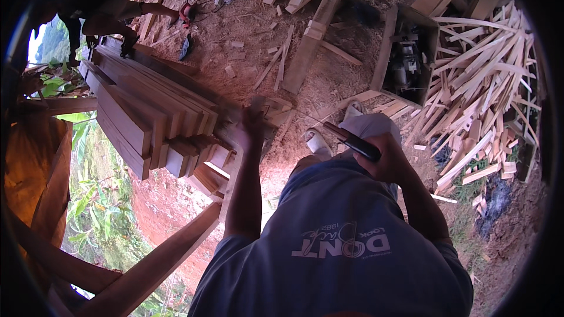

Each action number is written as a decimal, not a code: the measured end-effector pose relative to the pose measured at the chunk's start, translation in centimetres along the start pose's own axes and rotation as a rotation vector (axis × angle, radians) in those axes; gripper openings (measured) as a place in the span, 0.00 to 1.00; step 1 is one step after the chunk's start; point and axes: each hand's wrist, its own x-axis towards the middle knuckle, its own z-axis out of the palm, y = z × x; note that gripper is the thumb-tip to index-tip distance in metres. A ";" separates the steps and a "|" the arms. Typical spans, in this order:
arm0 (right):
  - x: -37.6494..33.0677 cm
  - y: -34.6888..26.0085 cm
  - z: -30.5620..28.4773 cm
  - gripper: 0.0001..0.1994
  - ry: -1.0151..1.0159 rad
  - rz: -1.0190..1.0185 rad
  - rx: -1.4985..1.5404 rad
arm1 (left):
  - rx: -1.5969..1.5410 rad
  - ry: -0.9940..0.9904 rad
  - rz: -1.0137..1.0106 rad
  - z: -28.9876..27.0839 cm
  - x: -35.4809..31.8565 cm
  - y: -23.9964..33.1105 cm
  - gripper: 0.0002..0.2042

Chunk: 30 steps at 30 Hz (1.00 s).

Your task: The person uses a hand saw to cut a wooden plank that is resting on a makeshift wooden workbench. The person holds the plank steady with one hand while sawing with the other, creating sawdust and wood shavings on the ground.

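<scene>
A slim tool [351, 141], its handle smooth and black and its shank brownish, is gripped in the closed right hand [386, 158], apart from the right edge of the plank stack [154, 108]. The left hand [252, 123] is held near that edge, its grip too unclear to tell. White lettering [339, 249] is printed across the blue-grey shirt [364, 211].

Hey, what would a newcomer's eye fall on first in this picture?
Probably the tangled heap of pale wood strips on the right and the stack of planks left of centre. Next might come the dark-handled tool, right of centre, held in the person's right grip. An orange sheet also stands out at the left edge.
</scene>
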 end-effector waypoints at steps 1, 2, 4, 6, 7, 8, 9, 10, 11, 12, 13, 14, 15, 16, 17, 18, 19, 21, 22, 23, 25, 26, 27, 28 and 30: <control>0.6 0.4 0.7 0.13 0.059 0.012 0.014 | 0.048 -0.017 -0.003 -0.2 0.3 0.8 0.19; 1.4 0.4 1.3 0.13 0.053 0.130 0.114 | 0.096 -0.036 -0.008 -0.8 0.4 2.8 0.19; 3.4 0.3 2.7 0.13 0.014 0.350 0.300 | 0.076 -0.063 -0.029 -0.6 0.3 2.1 0.19; 6.4 3.1 6.1 0.13 0.045 0.285 0.470 | 0.071 -0.099 -0.037 -0.5 0.4 2.5 0.19; 8.3 4.7 7.9 0.13 0.054 0.251 0.552 | 0.066 -0.114 -0.045 -0.5 0.4 2.7 0.19; 10.5 5.6 9.9 0.13 0.101 0.211 0.607 | 0.042 -0.099 -0.037 -0.3 0.2 2.4 0.20; 12.6 5.8 11.6 0.13 0.147 0.173 0.661 | 0.017 -0.085 -0.030 0.2 0.0 1.8 0.20; 14.4 5.6 12.6 0.13 0.156 0.197 0.647 | -0.005 -0.072 -0.025 0.6 -0.3 1.3 0.20; 16.1 5.2 13.4 0.13 0.171 0.220 0.635 | -0.007 -0.060 -0.013 1.0 -0.2 1.4 0.20; 17.5 4.8 13.8 0.13 0.187 0.241 0.624 | -0.008 -0.046 0.000 1.5 0.0 1.8 0.20; 19.0 5.2 14.6 0.13 0.156 0.274 0.643 | -0.002 -0.036 0.005 2.0 -0.1 1.7 0.20; 20.2 5.4 15.2 0.14 0.133 0.304 0.663 | -0.020 -0.038 0.041 1.9 -0.1 2.3 0.19; 21.3 5.5 15.8 0.14 0.110 0.334 0.684 | -0.037 -0.038 0.076 1.8 -0.1 3.0 0.18; 22.2 5.5 16.8 0.14 0.128 0.345 0.709 | -0.049 -0.041 0.100 1.6 -0.4 3.4 0.18; 22.9 5.2 17.3 0.14 0.162 0.351 0.739 | -0.067 -0.070 0.075 1.3 -0.4 4.2 0.17; 23.3 4.9 17.8 0.14 0.195 0.357 0.768 | -0.084 -0.098 0.049 1.0 -0.4 5.0 0.17; 23.7 5.1 18.2 0.14 0.201 0.368 0.760 | -0.103 -0.122 0.022 0.7 -0.3 5.6 0.17; 24.4 5.4 18.7 0.14 0.210 0.391 0.743 | -0.092 -0.075 0.058 0.6 -0.3 5.7 0.16; 24.8 6.4 18.8 0.14 0.214 0.392 0.772 | -0.095 -0.068 0.079 1.1 -0.2 5.5 0.16; 25.1 7.2 18.9 0.14 0.214 0.392 0.799 | -0.096 -0.058 0.098 1.3 -0.2 5.6 0.15; 25.6 8.1 19.1 0.13 0.214 0.389 0.876 | -0.093 -0.114 0.060 1.4 -0.1 5.9 0.15; 25.7 8.2 19.3 0.13 0.216 0.387 0.926 | -0.091 -0.142 0.040 1.2 -0.1 6.0 0.15; 25.9 8.3 19.4 0.12 0.220 0.385 0.977 | -0.098 -0.127 0.090 1.2 0.0 6.0 0.15; 25.9 7.8 19.5 0.12 0.219 0.394 0.963 | -0.101 -0.117 0.139 1.2 -0.1 5.6 0.16; 25.8 6.8 19.5 0.12 0.223 0.412 0.939 | -0.084 -0.119 0.167 1.5 0.0 4.9 0.18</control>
